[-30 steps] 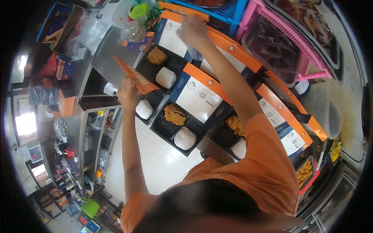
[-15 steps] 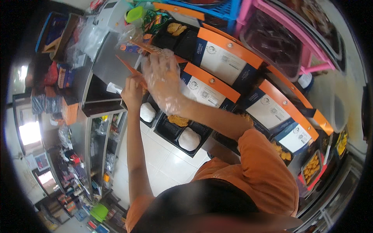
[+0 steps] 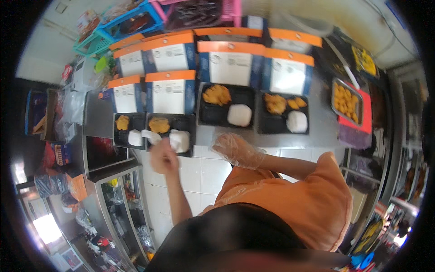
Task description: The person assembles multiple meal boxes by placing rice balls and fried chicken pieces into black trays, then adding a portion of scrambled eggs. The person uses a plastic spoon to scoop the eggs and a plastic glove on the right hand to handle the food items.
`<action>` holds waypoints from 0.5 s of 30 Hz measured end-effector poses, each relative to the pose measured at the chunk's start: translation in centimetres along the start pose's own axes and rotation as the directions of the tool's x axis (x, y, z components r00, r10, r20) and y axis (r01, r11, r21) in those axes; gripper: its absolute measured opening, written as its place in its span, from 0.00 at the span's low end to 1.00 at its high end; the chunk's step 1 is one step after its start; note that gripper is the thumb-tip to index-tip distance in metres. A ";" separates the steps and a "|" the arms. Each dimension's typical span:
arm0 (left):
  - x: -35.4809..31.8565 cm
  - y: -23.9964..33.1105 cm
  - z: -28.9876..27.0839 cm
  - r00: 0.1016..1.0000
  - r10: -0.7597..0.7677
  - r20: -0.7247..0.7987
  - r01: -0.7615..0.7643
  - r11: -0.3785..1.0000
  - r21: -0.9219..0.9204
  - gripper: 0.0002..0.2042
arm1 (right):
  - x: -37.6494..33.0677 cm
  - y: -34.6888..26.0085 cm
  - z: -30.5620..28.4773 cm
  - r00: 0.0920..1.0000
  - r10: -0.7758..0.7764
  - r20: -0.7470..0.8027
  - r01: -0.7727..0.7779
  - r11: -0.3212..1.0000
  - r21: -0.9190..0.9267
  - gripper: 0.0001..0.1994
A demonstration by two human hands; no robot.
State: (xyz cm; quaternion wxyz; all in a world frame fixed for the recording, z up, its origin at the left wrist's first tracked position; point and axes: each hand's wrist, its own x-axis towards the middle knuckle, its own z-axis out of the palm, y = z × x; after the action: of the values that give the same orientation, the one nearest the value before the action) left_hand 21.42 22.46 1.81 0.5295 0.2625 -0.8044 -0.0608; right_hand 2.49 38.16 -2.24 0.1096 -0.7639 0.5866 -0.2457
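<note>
My bare left hand is closed in a pinch on a small white strip, too blurred to name more closely. It hovers at the near edge of a black meal tray holding fried food and a white-wrapped mound. My right hand, in a clear plastic glove, is loosely closed, with nothing visible in it. It hangs just in front of the counter, nearest to another black tray, where a fried piece lies beside a white mound.
More trays stand left and right. Upright orange, white and blue cartons line up behind. Right lies a metal pan of golden pieces on a red surface. Blue and pink baskets stand at the back.
My view has turned to face the counter. Both hands have drawn back from the orange carton flaps at the far left; my right hand is now near my body. The left keeps the white strip.
</note>
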 end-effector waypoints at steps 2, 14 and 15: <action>-4.4 6.1 -0.1 0.895 0.125 0.428 -0.119 0.992 -0.041 0.10 | -5.7 -2.2 0.8 0.996 0.043 -0.076 -0.036 0.995 0.094 0.16; -16.3 25.4 0.2 0.815 0.113 0.569 0.320 0.730 -0.603 0.07 | -29.6 -8.0 -2.0 0.796 0.594 -0.115 -0.599 0.801 -0.009 0.13; -16.6 26.2 0.7 0.813 0.142 0.565 0.313 0.712 -0.629 0.08 | -31.0 -7.3 -2.2 0.798 0.570 -0.194 -0.581 0.814 0.001 0.13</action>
State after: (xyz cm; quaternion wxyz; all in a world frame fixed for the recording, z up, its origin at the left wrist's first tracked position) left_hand 16.40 52.74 -2.25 0.3162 0.0511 -0.8275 -0.4611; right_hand 1.62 70.04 -4.64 0.1017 -0.5263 0.8053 -0.2533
